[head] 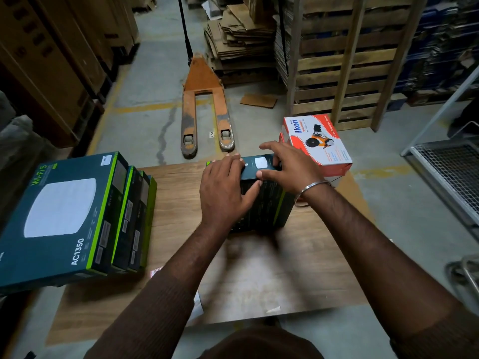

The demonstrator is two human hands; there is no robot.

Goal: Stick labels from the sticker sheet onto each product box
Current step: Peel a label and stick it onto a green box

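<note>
Gripping the upright product box (261, 200) at its top, both hands are on it together: the left hand (223, 190) lies over the top left corner with fingers curled onto the upper face and the thumb stretched across the near side, while the right hand (287, 167) pinches the top right, thumb on the near edge and fingers wrapped over the far edge. A bangle (311, 189) sits on that wrist. The box stands on edge toward the far edge of the table (259, 275), roughly at its middle, and its lower part is smeared with motion.

I would judge this the handling step between labels: the box is being stood up or turned to show a face. I cannot see a label on either fingertip.

At the table's left edge 1 flat box (57, 216) lies with a small white label (105, 159) at its far corner, and about 3 more boxes (137, 216) stand on edge against it. Near the front edge, a bit of white paper (198, 307) peeks out beneath the left forearm, possibly the sticker sheet. A red and white carton (321, 143) stands at the far right corner.

Next comes settling the box steady, freeing 1 hand, and peeling a label cleanly.
</note>
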